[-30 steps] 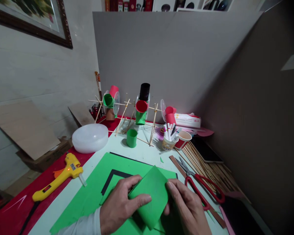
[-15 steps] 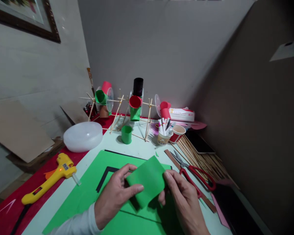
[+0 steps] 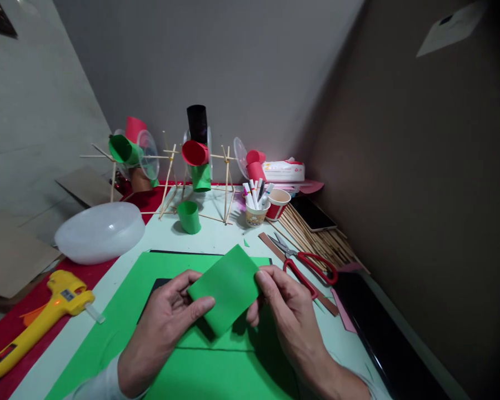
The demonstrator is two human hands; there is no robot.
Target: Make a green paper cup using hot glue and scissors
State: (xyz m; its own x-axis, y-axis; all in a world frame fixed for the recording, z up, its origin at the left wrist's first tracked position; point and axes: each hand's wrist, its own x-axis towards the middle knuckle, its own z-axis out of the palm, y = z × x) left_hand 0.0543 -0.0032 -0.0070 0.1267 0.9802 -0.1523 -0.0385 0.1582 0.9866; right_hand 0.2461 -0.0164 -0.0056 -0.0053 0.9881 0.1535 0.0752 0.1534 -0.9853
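Both hands hold a piece of green paper curled into a roll, lifted just above a large green sheet on the table. My left hand grips the roll's left side, thumb on top and fingers underneath. My right hand pinches its right edge. A black paper strip lies on the green sheet by my left hand.
Red-handled scissors and a bundle of wooden sticks lie to the right. A yellow glue gun and a white bowl sit at the left. Behind stand a stick frame with paper tubes, a green paper tube, a cup of markers and a phone.
My view has swung down and to the right, so everything has shifted left in frame. Both hands have kept hold of the green roll and raised it slightly.
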